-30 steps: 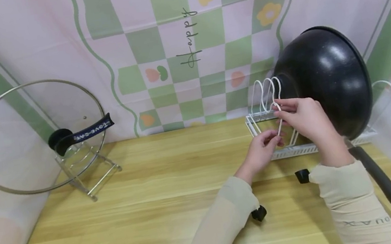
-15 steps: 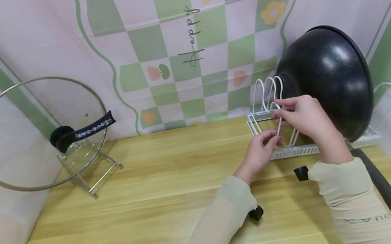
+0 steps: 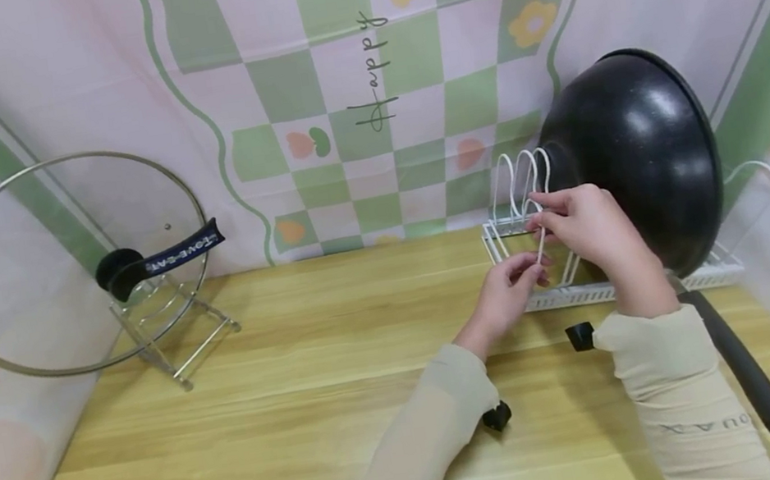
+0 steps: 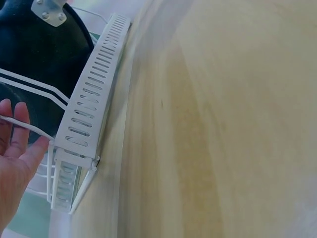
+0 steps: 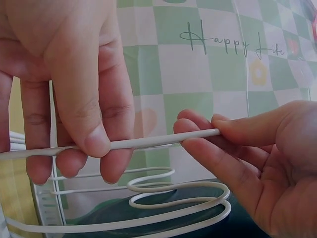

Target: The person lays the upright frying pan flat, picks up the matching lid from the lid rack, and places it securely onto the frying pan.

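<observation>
Pinching one white wire [image 5: 153, 141], the left hand [image 3: 501, 297] and the right hand [image 3: 593, 230] keep the same places on it; over the last second hardly anything changes but a slight shift of the head view, so I judge the work on the wire to be under way and not done. The left thumb and fingers grasp it low; the right ones grasp it near the top, covering part of its bend. The wire stands at the front left of one white rack [image 3: 587, 293], its lower end meeting the rack; I cannot tell whether it is fixed there. Three wire loops [image 3: 549, 164] show at the rack's back, and one more at its far right. One black pan [image 3: 647, 143] rests tilted in the rack, its single long handle [image 3: 744, 373] reaching forward over one wooden table [image 3: 275, 455]. At the left, one glass lid [image 3: 53, 265] with one dark handle [image 3: 178, 253] rests on one metal stand [image 3: 205, 349]. Two black blocks [image 3: 581, 337] sit by the two sleeve cuffs [image 3: 655, 349].
</observation>
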Available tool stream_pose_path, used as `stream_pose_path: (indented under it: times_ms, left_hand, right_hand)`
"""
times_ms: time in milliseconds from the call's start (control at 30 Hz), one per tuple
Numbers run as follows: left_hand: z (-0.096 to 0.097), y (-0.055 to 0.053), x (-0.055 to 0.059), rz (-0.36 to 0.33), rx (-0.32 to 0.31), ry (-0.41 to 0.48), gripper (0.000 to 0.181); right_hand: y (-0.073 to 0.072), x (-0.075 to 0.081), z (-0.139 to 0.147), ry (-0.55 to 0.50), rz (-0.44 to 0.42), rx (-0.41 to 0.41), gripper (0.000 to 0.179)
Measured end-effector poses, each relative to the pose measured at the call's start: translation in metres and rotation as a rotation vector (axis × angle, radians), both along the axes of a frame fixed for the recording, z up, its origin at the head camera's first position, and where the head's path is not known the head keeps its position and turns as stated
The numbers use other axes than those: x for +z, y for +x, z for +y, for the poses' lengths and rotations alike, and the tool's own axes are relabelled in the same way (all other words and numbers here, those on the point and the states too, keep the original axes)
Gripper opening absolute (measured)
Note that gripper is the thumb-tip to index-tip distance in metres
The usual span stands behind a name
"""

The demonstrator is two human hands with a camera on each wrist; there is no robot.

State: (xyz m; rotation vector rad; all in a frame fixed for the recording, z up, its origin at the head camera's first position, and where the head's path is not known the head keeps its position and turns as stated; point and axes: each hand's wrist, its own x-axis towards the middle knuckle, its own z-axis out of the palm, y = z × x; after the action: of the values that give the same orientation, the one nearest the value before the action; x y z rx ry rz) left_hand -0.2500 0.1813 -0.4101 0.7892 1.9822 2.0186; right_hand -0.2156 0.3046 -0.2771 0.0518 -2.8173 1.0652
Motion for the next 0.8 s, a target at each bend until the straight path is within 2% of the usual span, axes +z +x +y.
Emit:
stream_pose_path:
  times_ms: [433, 800]
  left_hand:
    - [-0.0041, -0.0019, 0.0014, -0.037, 0.011, 0.009, 0.02]
    - [-0.0069, -0.002, 0.0004, -0.036, 0.031, -0.006, 0.019]
  right_hand:
    - [-0.003, 0.0006, -0.0021, -0.093, -0.013, -0.009, 0.038]
    - [-0.0038, 0.0029, -0.0044, -0.081, -0.032, -0.002, 0.038]
